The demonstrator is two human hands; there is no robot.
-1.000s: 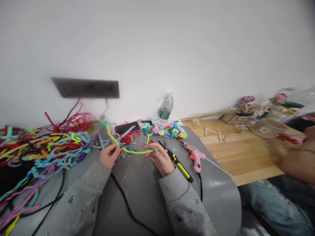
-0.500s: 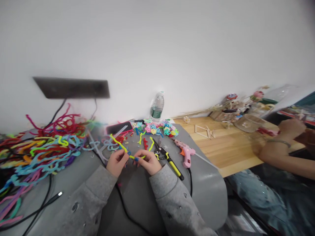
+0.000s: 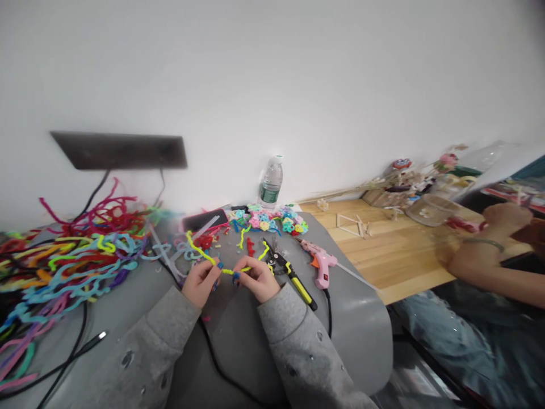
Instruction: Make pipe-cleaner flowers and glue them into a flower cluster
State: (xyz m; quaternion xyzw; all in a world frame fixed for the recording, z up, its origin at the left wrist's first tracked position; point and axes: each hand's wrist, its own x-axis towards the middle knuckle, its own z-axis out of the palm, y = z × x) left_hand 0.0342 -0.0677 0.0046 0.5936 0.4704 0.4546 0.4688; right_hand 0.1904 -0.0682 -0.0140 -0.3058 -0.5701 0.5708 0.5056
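Note:
A yellow pipe cleaner [image 3: 227,271] stretches between my two hands above the grey table. My left hand [image 3: 201,282] pinches it on the left, and a loose end sticks up and away past the fingers. On the right, my right hand [image 3: 258,278] pinches the same pipe cleaner between thumb and fingers. Blue nails show on both hands. Just beyond my right hand lie black-and-yellow pliers [image 3: 294,280], a red twisted piece [image 3: 251,247] and short yellow pieces [image 3: 242,237].
Tangled colourful pipe cleaners [image 3: 85,261] cover the left side. Small pipe-cleaner flowers [image 3: 272,218], a phone [image 3: 205,221] and a water bottle [image 3: 271,182] stand along the wall. A pink glue gun [image 3: 321,264] lies right. Another person's arm [image 3: 481,258] is over the wooden table [image 3: 383,261].
My left hand has shifted slightly left, and a little more of the yellow pipe cleaner shows between the hands. Both hands keep their pinch. The view has moved slightly.

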